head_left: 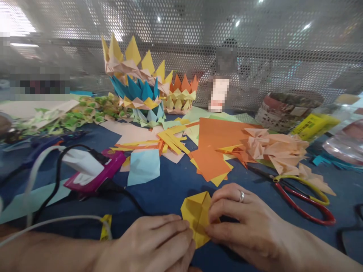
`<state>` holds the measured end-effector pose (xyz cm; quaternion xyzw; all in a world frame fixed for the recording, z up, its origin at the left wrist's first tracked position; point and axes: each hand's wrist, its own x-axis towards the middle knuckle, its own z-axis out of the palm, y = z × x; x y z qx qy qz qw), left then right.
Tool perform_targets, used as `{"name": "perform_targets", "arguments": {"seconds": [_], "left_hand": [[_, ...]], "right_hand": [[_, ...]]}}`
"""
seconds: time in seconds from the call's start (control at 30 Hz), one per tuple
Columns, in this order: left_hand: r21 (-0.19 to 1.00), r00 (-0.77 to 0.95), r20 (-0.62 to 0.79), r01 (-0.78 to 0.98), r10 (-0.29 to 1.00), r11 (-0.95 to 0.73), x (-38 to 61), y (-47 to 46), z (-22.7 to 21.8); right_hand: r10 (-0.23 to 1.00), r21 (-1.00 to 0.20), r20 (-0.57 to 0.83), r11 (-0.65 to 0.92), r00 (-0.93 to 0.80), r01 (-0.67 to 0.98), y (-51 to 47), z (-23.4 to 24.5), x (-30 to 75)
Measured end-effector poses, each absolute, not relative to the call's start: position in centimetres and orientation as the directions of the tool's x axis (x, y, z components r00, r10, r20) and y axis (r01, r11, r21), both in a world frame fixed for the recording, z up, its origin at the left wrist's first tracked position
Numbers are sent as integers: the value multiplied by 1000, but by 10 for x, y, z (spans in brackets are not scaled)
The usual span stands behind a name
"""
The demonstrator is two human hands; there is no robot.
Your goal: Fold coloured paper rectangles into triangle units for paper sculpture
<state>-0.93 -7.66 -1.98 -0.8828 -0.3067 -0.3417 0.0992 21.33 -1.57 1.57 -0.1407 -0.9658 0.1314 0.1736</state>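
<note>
A yellow piece of folded paper (197,209) with crease lines lies low over the blue tabletop, between my two hands. My left hand (159,240) has its fingers pressed together along the paper's lower left edge; the thumb is mostly hidden. On the other side, my right hand (241,221), with a ring on one finger, pinches the right edge between thumb and curled fingers. Just beyond the paper lie orange and yellow paper squares (210,162). Red-and-yellow-handled scissors (302,198) rest to the right of my right hand.
A magenta power strip (99,172) with plugs and cables sits at left. Behind are yellow paper strips (172,139), a light blue sheet (144,166) and stacked paper crowns (136,88). Folded peach pieces (275,147), a patterned round container (279,111) and a perforated metal screen (181,30) stand farther off.
</note>
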Motion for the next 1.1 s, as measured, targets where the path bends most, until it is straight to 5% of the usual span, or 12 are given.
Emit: {"name": "perform_targets", "arguments": {"seconds": [0.37,0.7,1.1], "left_hand": [[42,547,685,629,480,-777,-8,-81,-22],[57,527,701,630,481,-774,-7,-81,-20],[64,554,666,624,499,-779,-10,-83,-18]], "right_hand": [[492,-617,277,749,-825,240,-14,5,209],[677,-609,178,646,-714,460,-23,2,197],[699,-559,206,658,-684,504,-26,1,191]]}}
